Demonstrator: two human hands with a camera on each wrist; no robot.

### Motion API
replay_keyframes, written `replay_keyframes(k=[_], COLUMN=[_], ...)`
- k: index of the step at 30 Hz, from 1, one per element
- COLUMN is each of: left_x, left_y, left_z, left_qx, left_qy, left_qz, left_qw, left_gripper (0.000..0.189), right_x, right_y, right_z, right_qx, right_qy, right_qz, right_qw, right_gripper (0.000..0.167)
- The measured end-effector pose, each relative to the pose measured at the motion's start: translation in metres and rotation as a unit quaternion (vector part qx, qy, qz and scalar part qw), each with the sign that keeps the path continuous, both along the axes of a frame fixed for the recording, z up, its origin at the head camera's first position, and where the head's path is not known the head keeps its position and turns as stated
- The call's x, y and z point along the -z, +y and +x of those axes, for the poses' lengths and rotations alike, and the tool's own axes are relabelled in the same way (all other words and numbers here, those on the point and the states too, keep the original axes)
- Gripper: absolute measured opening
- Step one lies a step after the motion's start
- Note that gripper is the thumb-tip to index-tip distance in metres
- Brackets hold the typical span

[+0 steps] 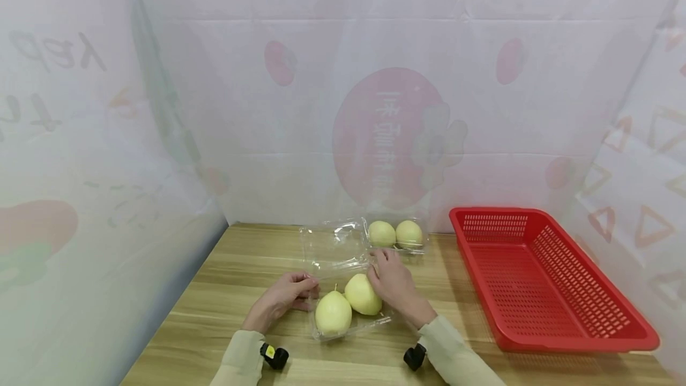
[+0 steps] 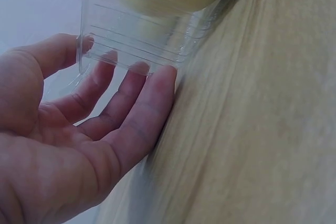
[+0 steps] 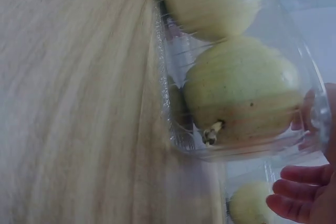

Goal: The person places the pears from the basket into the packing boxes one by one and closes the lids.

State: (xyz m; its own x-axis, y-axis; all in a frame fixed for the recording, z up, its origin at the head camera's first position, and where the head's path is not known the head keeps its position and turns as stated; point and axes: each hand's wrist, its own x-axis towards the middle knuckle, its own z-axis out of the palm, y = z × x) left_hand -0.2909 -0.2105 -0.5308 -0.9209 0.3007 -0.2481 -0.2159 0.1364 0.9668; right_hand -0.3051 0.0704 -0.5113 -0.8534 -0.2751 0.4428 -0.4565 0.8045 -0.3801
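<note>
In the head view, a clear plastic clamshell box (image 1: 356, 327) sits at the table's front middle, lid (image 1: 334, 249) folded back away from me. Inside lie two pale yellow pears (image 1: 333, 314), one with its stem upward. My left hand (image 1: 286, 293) grips the box's left end; in the left wrist view its thumb lies at the rim, fingertips against the ribbed wall (image 2: 126, 45). At the far right corner is my right hand (image 1: 393, 279), thumb beside the right pear (image 3: 241, 87), seen through the plastic in the right wrist view. Its other fingers (image 3: 294, 192) extend loosely beyond the box.
Behind the box, near the curtain, another clear plastic box (image 1: 423, 250) contains two pears (image 1: 382, 234). A red perforated basket (image 1: 504, 338) stands on the right of the wooden table (image 1: 214, 314). Printed white curtains (image 1: 300, 183) enclose the back and sides.
</note>
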Motion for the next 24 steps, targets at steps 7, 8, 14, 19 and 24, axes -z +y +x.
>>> replay_keyframes(k=[7,8,14,19,24], left_x=[-0.006,-0.006,-0.006,-0.006,-0.007], left_y=[0.000,-0.001,-0.008,-0.008,-0.007], left_z=[0.001,0.001,0.001,0.000,-0.002], left_qx=[-0.010,-0.012,0.008,0.021,0.026], left_qy=[0.003,0.002,0.003,0.008,0.012], left_qz=[-0.017,-0.018,-0.022,-0.037,-0.041], left_qw=[0.9998,0.9998,0.9997,0.9991,0.9987], left_gripper=[0.027,0.026,0.024,0.029,0.035], right_x=[0.005,0.005,0.009,0.012,0.011], right_y=[0.009,0.010,0.014,0.017,0.019], right_z=[-0.008,-0.008,-0.014,-0.018,-0.019], right_qx=[-0.011,-0.014,-0.017,-0.011,-0.013], right_qy=[-0.123,-0.134,-0.172,-0.190,-0.195], right_qz=[-0.094,-0.107,-0.141,-0.144,-0.154], right_qw=[0.9879,0.9850,0.9749,0.9711,0.9686], right_gripper=[0.043,0.043,0.039,0.036,0.034])
